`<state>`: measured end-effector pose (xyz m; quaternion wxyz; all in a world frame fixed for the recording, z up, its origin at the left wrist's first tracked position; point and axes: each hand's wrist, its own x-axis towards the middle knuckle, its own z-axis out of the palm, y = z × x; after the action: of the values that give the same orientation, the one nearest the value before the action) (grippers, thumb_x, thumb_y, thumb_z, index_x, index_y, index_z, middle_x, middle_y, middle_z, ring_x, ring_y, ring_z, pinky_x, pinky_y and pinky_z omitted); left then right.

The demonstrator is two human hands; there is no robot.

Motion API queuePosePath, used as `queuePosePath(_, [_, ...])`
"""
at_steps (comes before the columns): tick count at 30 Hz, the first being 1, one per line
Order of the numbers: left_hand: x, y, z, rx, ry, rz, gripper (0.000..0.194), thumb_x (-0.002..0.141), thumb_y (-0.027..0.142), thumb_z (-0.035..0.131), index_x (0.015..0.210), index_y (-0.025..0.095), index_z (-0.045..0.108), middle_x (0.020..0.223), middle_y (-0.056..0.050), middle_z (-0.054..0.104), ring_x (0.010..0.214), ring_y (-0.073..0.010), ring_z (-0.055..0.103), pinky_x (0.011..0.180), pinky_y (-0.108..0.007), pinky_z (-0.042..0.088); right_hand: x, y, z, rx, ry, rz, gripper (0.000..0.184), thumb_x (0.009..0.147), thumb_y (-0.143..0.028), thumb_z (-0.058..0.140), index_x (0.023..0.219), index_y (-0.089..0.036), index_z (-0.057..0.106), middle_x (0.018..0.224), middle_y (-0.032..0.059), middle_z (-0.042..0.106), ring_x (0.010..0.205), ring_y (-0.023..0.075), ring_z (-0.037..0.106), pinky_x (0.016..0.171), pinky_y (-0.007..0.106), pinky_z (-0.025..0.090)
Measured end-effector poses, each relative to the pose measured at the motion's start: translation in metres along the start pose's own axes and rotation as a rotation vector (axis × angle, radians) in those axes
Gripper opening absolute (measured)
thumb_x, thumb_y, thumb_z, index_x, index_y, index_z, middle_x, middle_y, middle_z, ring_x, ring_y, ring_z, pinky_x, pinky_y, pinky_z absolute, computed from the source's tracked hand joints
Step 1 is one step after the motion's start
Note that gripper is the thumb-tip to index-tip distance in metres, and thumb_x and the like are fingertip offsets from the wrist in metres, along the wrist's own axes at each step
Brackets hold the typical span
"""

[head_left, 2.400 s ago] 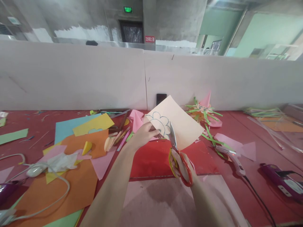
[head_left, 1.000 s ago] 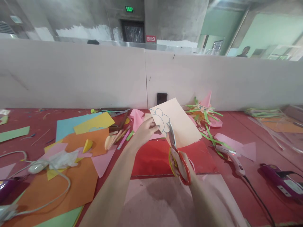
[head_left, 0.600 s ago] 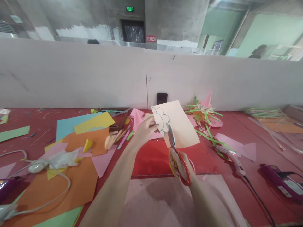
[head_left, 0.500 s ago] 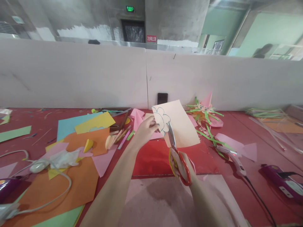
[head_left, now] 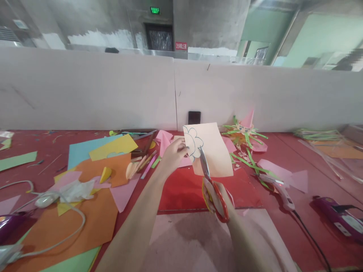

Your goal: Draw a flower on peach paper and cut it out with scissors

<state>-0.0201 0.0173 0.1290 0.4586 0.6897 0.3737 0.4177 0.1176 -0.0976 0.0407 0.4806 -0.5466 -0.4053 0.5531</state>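
Carefully, the person here works in the middle of the table, with the left hand (head_left: 176, 151) pinching the left edge of the sheet (head_left: 217, 149) between thumb and fingers. The right hand (head_left: 217, 198) is closed around the handles of the scissors (head_left: 204, 163), and the blades meet the sheet at the right side of the drawn flower (head_left: 194, 142); how wide they stand I cannot tell. The sheet is in the air, above the far part of the red paper (head_left: 181, 189). In my opinion, a blade could bite into a petal if the sheet swings, because only one edge is supported. Also a thumb that slips could let it bend. Compared with the earliest view, the sheet has turned clockwise: its far corner pointed away then, while now its far edge lies almost level.
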Motion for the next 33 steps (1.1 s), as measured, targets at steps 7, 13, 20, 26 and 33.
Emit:
queuePosePath(7, [0.001, 0.001, -0.002, 0.004, 0.038, -0.014, 0.030, 0.072, 0.022, 0.049, 0.102, 0.016, 0.054, 0.089, -0.005, 0.066, 0.076, -0.0165, 0.060, 0.067, -0.028, 0.044, -0.001, -0.001, 0.001, 0.007, -0.015, -0.009, 0.042, 0.077, -0.058, 0.045, 0.063, -0.019, 0.038, 0.044, -0.0086, 0.032, 0.029, 0.0029, 0.026, 0.030, 0.018, 0.023])
queuePosePath(13, [0.000, 0.004, -0.003, 0.053, 0.093, -0.040, 0.026, 0.072, 0.023, 0.049, 0.097, 0.016, 0.055, 0.082, -0.004, 0.066, 0.073, -0.0163, 0.059, 0.069, -0.029, 0.044, 0.001, -0.002, 0.002, -0.027, -0.001, -0.010, 0.043, 0.075, -0.059, 0.047, 0.063, -0.020, 0.036, 0.046, -0.0085, 0.033, 0.030, 0.0028, 0.027, 0.029, 0.017, 0.022])
queuePosePath(20, [0.000, 0.001, -0.003, 0.036, 0.102, -0.016, 0.032, 0.073, 0.025, 0.049, 0.103, 0.017, 0.056, 0.090, -0.006, 0.067, 0.082, -0.0185, 0.061, 0.073, -0.030, 0.045, -0.002, -0.006, 0.003, -0.048, -0.010, -0.002, 0.045, 0.075, -0.061, 0.045, 0.062, -0.020, 0.035, 0.045, -0.0081, 0.033, 0.029, 0.0030, 0.028, 0.028, 0.018, 0.021])
queuePosePath(26, [0.001, 0.000, -0.004, 0.067, 0.117, -0.017, 0.029, 0.072, 0.024, 0.050, 0.100, 0.018, 0.056, 0.090, -0.005, 0.067, 0.081, -0.0178, 0.061, 0.073, -0.030, 0.045, -0.005, -0.009, 0.004, -0.035, -0.016, -0.004, 0.046, 0.075, -0.061, 0.046, 0.060, -0.020, 0.034, 0.043, -0.0083, 0.031, 0.029, 0.0033, 0.027, 0.029, 0.018, 0.021])
queuePosePath(33, [-0.002, 0.002, -0.005, 0.146, 0.155, -0.041, 0.028, 0.072, 0.024, 0.048, 0.099, 0.019, 0.056, 0.082, -0.003, 0.067, 0.081, -0.0182, 0.060, 0.070, -0.029, 0.045, -0.005, -0.013, 0.005, -0.060, -0.005, 0.018, 0.048, 0.072, -0.064, 0.048, 0.058, -0.020, 0.032, 0.042, -0.0088, 0.029, 0.028, 0.0031, 0.026, 0.029, 0.019, 0.019])
